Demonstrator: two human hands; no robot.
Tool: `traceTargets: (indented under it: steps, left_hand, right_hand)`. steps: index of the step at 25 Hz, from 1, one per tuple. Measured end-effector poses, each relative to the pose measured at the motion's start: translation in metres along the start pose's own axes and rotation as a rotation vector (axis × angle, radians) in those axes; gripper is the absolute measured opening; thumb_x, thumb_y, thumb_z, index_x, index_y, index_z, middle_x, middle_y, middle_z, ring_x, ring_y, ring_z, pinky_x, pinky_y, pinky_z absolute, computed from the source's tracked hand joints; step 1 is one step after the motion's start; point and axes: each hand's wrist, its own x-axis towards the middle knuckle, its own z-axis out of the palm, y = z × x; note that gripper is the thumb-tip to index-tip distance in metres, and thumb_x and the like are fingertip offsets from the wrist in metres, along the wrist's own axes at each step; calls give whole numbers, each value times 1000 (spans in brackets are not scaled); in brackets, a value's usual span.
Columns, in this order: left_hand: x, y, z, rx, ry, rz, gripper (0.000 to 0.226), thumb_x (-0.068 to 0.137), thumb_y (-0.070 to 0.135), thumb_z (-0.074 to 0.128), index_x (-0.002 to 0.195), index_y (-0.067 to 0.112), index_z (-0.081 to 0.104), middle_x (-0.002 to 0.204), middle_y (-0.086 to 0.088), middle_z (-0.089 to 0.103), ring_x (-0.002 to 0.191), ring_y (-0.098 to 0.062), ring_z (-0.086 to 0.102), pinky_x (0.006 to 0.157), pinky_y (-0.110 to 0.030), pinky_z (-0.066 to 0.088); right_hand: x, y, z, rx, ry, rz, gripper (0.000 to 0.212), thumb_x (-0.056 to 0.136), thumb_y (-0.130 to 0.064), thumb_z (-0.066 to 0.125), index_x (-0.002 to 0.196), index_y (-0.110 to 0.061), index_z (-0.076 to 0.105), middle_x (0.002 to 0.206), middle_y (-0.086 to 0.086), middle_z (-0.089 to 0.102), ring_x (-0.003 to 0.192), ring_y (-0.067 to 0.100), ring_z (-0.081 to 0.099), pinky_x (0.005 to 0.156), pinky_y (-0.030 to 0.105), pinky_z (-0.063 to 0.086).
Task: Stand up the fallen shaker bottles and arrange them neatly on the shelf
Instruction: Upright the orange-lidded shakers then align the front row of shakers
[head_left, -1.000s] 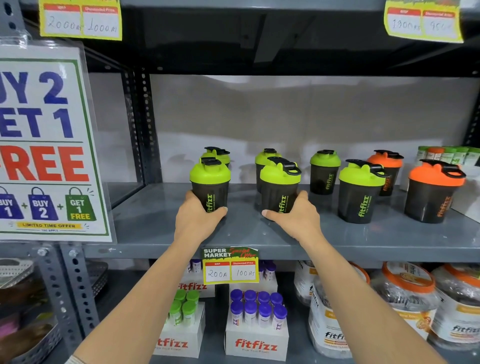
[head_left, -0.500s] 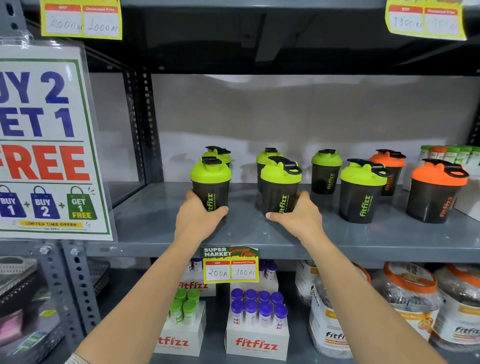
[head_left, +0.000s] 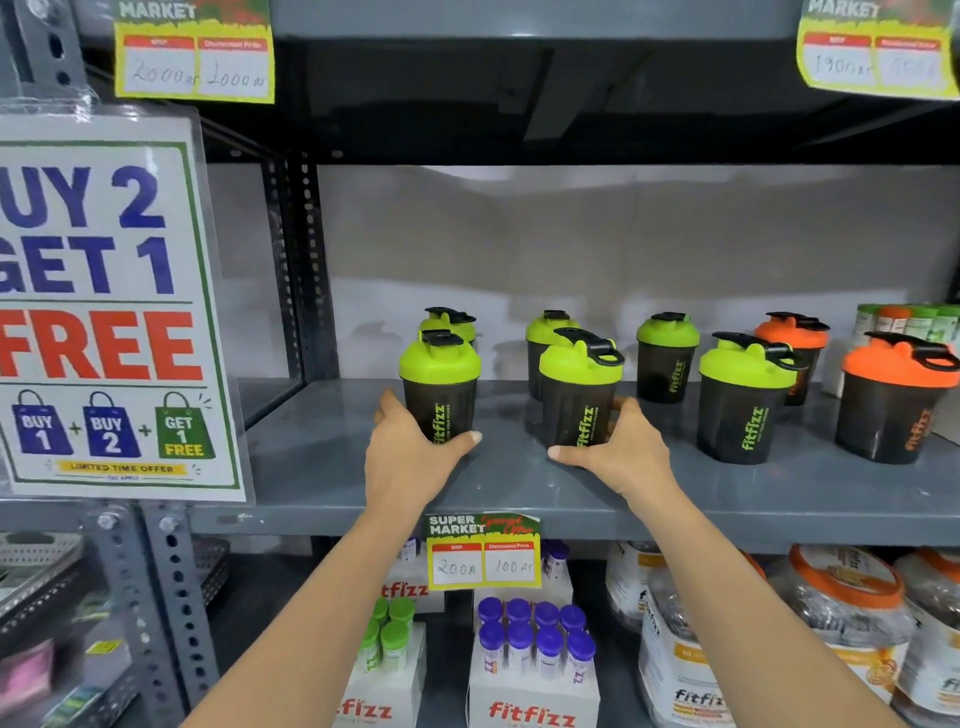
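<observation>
1. Two green-lidded shaker bottles, the left bottle (head_left: 440, 387) and the right bottle (head_left: 579, 392), are stood upright near the front edge of the grey shelf (head_left: 332, 467), toward its left end.
2. The left bottle is grasped low by the left hand (head_left: 410, 457); the right bottle is grasped low by the right hand (head_left: 618, 449).
3. Six more bottles are stood upright behind and rightward; two carry orange lids.
4. A price tag (head_left: 483, 552) is fixed on the front edge.

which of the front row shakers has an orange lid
The front-row shaker at the far right: its lid is orange, while the other three in that row have green lids. A second orange-lidded shaker stands in the back row.
</observation>
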Motion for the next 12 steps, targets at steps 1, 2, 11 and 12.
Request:
traceTargets:
  steps: [1,2,11,12]
  left_hand:
    - [-2,0,0,14,11,4,114,58,49,84,142,3,24,140,-18,44,121,-36,50,92,-48,47]
    - [-2,0,1,21,16,10,122,57,50,84,147,4,16,146,-18,37,126,-37,45,95,-48,45]
    - [-2,6,-1,44,-14,24,74,61,37,86,115,7,45,112,-14,63,99,-34,60,76,-41,51]
    - [-4,6,0,44,-16,28,71,62,37,85,113,7,46,110,-14,64,99,-34,61,76,-40,50]
  right_hand:
    - [0,1,1,-4,-1,-3,90,50,-45,92,122,-15,45,123,4,63,113,28,59,88,40,48]
    - [0,1,1,-1,-1,-2,91,50,-45,92,122,-15,45,123,4,64,113,28,59,88,40,48]
    - [-1,-3,1,-41,7,-24,66,61,-43,86,106,-14,46,111,7,65,104,31,61,75,35,47]
    - [-3,-2,1,-48,4,-28,66,62,-43,86,106,-13,46,111,8,65,104,32,61,76,36,47]
